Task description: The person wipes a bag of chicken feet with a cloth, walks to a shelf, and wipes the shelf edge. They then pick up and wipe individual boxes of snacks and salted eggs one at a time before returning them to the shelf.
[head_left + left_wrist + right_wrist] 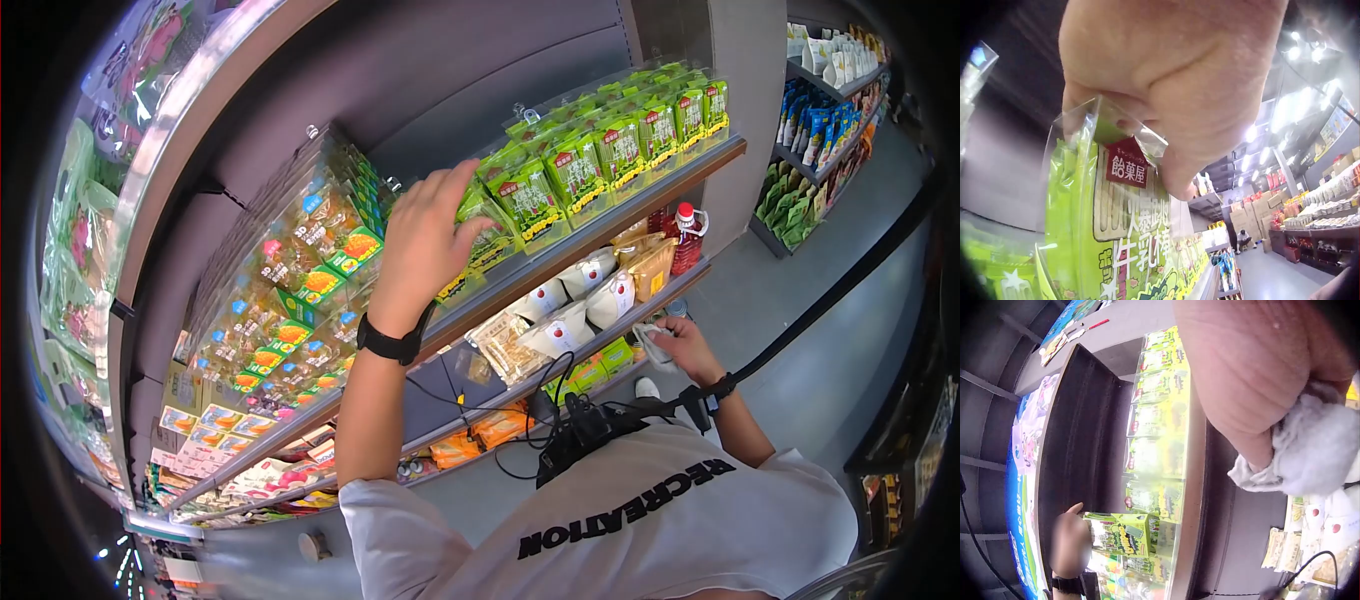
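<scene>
Beneath the left grip (425,235), a green packet (1129,219) is clamped by its top, beside matching packets (610,150). Well apart, the right grip (685,345) is curled round a white cloth (1310,450), visible in the head and right wrist views but not the left wrist's.

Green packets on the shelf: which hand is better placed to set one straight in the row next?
Probably the left: the left hand already grips a green packet by its top, beside the row. The right hand is lower, holding a white cloth.
</scene>
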A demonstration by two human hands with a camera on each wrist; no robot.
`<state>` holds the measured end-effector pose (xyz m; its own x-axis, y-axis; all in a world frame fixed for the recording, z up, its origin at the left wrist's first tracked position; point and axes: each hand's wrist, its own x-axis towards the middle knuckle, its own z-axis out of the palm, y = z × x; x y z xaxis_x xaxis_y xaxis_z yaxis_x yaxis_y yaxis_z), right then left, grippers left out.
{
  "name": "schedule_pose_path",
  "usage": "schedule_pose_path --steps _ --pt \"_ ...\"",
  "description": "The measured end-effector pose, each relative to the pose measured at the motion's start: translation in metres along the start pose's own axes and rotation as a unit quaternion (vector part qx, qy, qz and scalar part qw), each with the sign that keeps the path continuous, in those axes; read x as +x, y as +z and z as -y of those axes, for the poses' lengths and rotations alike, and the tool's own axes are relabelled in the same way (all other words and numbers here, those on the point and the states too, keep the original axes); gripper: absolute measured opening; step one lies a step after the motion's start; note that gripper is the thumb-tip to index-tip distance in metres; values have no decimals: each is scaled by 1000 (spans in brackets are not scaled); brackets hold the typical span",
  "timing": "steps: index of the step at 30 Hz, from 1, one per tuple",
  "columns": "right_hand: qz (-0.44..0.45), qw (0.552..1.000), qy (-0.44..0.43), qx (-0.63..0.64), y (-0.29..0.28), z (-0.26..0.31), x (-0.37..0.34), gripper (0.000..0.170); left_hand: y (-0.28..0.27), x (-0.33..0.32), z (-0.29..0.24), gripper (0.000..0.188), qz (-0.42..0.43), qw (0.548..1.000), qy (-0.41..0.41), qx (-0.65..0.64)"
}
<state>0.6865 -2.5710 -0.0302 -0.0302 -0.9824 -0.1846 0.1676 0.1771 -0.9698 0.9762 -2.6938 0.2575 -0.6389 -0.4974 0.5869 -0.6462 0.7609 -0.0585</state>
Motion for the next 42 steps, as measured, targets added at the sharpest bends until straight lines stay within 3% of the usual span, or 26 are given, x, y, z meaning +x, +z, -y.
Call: schedule_pose_path --steps 5,7,11,17,25,42 --pt "-1 1000 -16 -25 0 -3 5 18 -8 13 -10 54 3 999 36 30" --pt "-2 998 -12 -69 3 0 5 11 -13 19 -16 51 16 999 37 35" --pt "4 998 -19 -51 4 -4 7 11 -14 27 -19 50 6 996 60 66" --pt "13 998 -39 -41 3 -7 9 9 -13 29 -21 50 57 995 42 70" --pt "11 997 -46 -62 4 -13 15 9 -17 31 -21 46 5 993 81 89" --pt "35 997 -45 -60 12 -6 15 11 -28 32 -21 44 -4 992 66 106"
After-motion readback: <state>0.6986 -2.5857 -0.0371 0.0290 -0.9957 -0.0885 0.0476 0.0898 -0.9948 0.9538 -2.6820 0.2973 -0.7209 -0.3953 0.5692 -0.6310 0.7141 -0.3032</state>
